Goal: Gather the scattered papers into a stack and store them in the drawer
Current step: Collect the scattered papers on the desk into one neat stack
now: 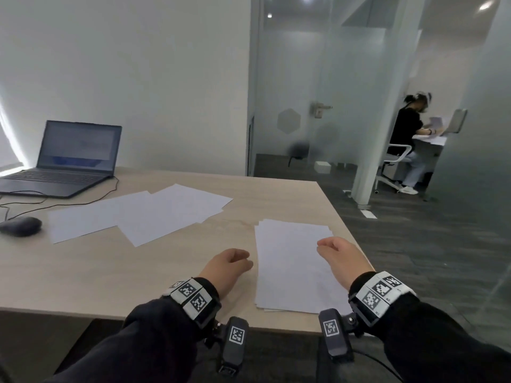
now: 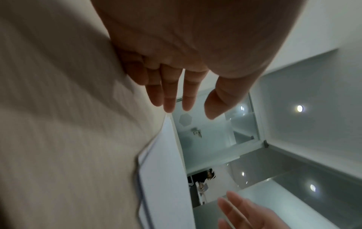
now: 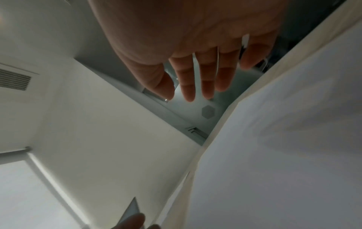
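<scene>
Head view looks down across the desk [image 1: 83, 272]; both wrist views hug it, sharing the glass door [image 2: 195, 133].

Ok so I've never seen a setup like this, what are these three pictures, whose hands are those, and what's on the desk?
No machine here: a person wears three cameras, one on the head and one on each wrist. The head view looks down at a wooden desk. The left hand and right hand lie at either side of a paper stack near the desk's front edge; neither holds anything, fingers relaxed. Loose sheets lie overlapping further back. A laptop and a mouse sit at the far left. The two wrist views look along each palm at the fingers, so they appear tilted. Another person sits in the background. No drawer is in view.
</scene>
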